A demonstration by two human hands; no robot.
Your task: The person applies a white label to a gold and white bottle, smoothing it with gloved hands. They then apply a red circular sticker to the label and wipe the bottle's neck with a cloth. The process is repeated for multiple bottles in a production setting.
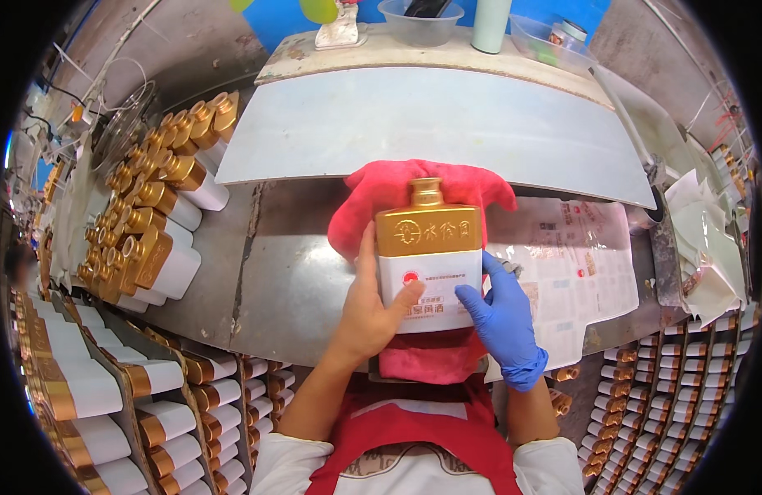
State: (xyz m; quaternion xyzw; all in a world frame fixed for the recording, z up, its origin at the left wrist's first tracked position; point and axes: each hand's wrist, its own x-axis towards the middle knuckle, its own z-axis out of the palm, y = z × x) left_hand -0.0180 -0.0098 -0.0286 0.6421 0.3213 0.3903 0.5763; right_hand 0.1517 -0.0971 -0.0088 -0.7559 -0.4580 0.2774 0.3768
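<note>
A flat bottle (429, 247) with a gold upper half, gold cap and white lower half lies on a red cloth (381, 202) on the metal worktable (282, 280). My bare left hand (369, 305) grips the bottle's left edge, with the thumb pressed across the white label. My right hand (500, 318), in a blue glove, holds the bottle's lower right corner. More of the red cloth shows under the bottle's bottom edge.
Several matching gold-and-white bottles (162, 206) lie piled at the table's left. Racks of the same bottles (109, 396) stand lower left and lower right (678, 388). Printed paper sheets (579, 264) lie to the right. A raised grey shelf (430, 124) carries plastic containers behind.
</note>
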